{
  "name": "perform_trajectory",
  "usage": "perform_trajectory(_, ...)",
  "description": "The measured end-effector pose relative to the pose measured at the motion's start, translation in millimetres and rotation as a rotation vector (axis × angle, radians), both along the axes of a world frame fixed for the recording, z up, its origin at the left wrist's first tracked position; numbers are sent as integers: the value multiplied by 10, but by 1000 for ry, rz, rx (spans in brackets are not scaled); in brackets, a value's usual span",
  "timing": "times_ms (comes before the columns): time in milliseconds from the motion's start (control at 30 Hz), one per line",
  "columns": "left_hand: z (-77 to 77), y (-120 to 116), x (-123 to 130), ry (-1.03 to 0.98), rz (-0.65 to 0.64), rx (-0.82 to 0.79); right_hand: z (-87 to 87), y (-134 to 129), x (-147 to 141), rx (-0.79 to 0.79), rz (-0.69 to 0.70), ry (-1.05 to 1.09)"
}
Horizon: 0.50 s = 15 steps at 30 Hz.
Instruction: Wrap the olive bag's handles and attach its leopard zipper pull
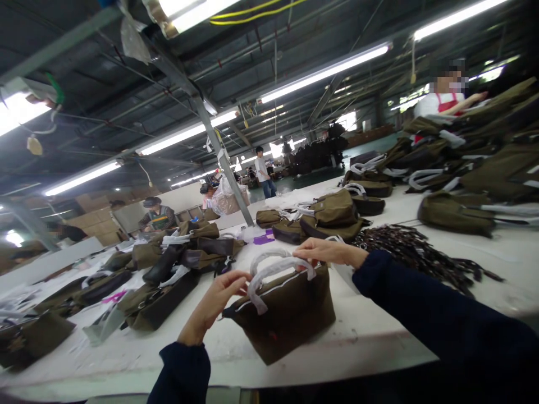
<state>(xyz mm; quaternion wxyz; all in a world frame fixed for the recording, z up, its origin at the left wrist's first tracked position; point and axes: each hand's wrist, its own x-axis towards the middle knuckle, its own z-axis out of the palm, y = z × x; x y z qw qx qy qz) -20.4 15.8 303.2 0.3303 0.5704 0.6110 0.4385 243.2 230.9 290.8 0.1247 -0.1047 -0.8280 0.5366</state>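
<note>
Olive canvas tote [280,320] lies on the white work table [370,342] between both hands, long axis slanting across the body, neither hand clearly nearer. Left hand [217,303] pinches the white-wrapped handles [269,269] with fingers closed narrow, while right hand [330,252] has fingers spread over the handles' far end, grip unclear. Beyond the tote lie tangled dark straps [415,252], with piled olive bags [475,168] farther right.
</note>
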Motion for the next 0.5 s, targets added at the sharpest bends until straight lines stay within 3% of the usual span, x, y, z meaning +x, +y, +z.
perform_trajectory(100,96,202,-38,36,110,108,103,76,-103,15,-85,26)
perform_trajectory(167,157,334,-50,68,27,52,141,142,-185,29,-97,48)
perform_trajectory(267,215,469,-45,88,-123,-22,162,245,-301,77,50,-7)
perform_trajectory(367,214,538,-29,92,-166,-18,156,316,-405,124,201,-79)
perform_trajectory(433,189,557,-2,152,-136,22,141,314,-461,298,114,-61)
perform_trajectory(500,157,558,53,340,-11,115,119,261,-498,543,-91,-12)
